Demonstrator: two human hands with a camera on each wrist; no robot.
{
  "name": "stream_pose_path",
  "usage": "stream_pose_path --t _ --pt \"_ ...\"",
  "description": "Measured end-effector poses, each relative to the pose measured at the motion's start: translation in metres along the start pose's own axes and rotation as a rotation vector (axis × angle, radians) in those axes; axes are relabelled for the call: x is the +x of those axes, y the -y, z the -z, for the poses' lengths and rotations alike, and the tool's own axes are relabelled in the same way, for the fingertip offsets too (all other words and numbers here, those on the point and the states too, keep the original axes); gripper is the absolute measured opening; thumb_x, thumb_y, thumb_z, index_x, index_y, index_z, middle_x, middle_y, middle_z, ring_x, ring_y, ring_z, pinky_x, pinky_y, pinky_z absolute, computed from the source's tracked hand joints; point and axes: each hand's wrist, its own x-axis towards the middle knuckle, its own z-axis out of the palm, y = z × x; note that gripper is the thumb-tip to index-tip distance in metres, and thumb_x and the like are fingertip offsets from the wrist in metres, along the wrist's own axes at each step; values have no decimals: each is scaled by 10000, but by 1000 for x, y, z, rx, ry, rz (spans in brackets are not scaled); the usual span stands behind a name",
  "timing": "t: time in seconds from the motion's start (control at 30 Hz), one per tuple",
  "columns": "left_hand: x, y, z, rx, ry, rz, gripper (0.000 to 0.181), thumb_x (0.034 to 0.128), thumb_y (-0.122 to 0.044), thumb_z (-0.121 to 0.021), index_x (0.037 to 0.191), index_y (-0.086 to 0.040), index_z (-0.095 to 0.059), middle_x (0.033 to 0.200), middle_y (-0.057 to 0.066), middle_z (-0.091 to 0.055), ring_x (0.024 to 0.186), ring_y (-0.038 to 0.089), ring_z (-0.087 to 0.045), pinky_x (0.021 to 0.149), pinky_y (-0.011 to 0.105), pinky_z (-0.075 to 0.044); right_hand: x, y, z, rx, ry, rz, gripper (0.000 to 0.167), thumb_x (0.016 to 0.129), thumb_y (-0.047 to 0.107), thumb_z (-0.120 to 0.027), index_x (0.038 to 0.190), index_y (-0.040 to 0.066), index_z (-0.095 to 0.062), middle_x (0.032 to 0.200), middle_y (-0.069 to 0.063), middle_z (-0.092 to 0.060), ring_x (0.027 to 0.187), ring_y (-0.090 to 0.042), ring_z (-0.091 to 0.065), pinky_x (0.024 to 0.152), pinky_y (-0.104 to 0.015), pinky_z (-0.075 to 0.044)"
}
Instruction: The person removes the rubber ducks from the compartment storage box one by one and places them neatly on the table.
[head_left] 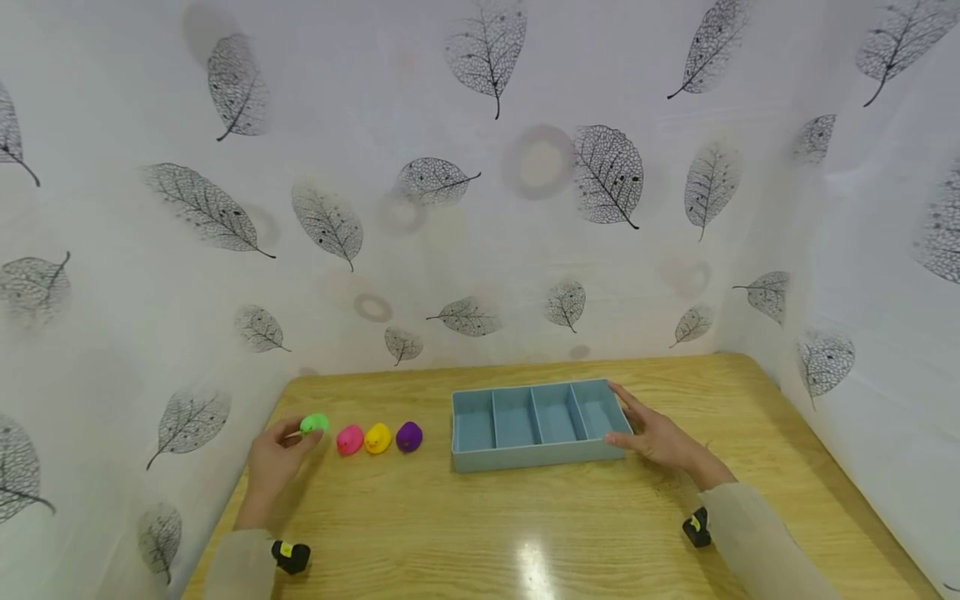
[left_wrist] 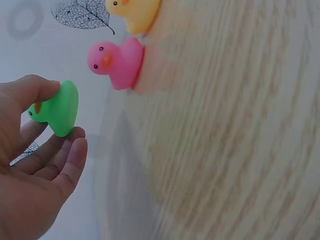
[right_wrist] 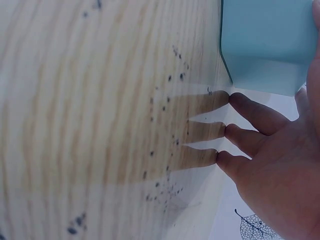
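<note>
My left hand [head_left: 277,458] holds a green toy duck [left_wrist: 65,107] between thumb and fingers, lifted off the table in the left wrist view. The duck's flat base faces right there. Beside it on the table stand a pink duck [head_left: 349,439], a yellow duck [head_left: 378,438] and a purple duck [head_left: 409,437] in a row. At the right end of a blue-grey divided box [head_left: 540,456], my right hand [head_left: 663,437] grips the box, thumb on the near side and index finger by the far corner. Its other fingertips [right_wrist: 235,162] touch the table.
The wooden table [head_left: 450,533] runs to a leaf-patterned white curtain [head_left: 480,250] at the back and sides. Several bare compartments, parted by thin walls, make up the box. Black wrist cameras [head_left: 291,557] sit by both sleeves. Dark specks mark the tabletop near the right hand.
</note>
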Motion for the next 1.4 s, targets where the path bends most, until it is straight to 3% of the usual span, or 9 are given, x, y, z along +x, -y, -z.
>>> stream_pose_path --t 0.27,0.63,0.83,1.0,1.2,1.4 --pt "1 11 -3 4 50 105 476 973 -234 -769 1379 -19 -644 1355 229 -678 939 -21 -604 775 101 -503 0 -1 0 -6 3 -2 938 1030 443 -666 1684 421 6 1685 -359 -209 1531 -555 -288 1123 -725 -407" --pt "-2 15 -1 45 74 21 426 963 -150 -763 1328 47 -662 1284 288 -698 933 30 -642 773 97 -502 0 -1 -1 -10 3 3 938 1027 445 -668 1685 421 0 1676 -366 -230 1523 -561 -306 1113 -728 -416" --pt "-6 15 -2 89 136 44 438 973 -197 -743 1354 2 -656 1272 265 -713 1073 276 -711 786 169 -526 0 -1 -1 -6 4 -1 934 1028 452 -665 1679 441 5 1694 -345 -205 1534 -553 -288 1128 -729 -400" --pt "-3 17 -3 121 158 37 467 988 -217 -729 1388 4 -634 1332 281 -685 1203 404 -678 860 217 -527 0 0 0 -7 1 -1 938 1025 453 -669 1678 442 5 1700 -340 -190 1537 -555 -275 1130 -731 -394" --pt "0 20 -4 113 175 43 477 991 -202 -721 1404 12 -617 1370 289 -660 1242 424 -657 904 239 -527 0 1 1 0 4 -3 936 1025 456 -667 1676 447 5 1702 -339 -183 1543 -548 -267 1142 -726 -384" --pt "1 23 -7 114 157 26 446 981 -181 -725 1373 11 -640 1304 270 -693 1161 369 -673 821 205 -528 1 0 1 10 11 -8 937 1028 447 -666 1680 434 8 1715 -324 -158 1543 -549 -264 1153 -712 -383"
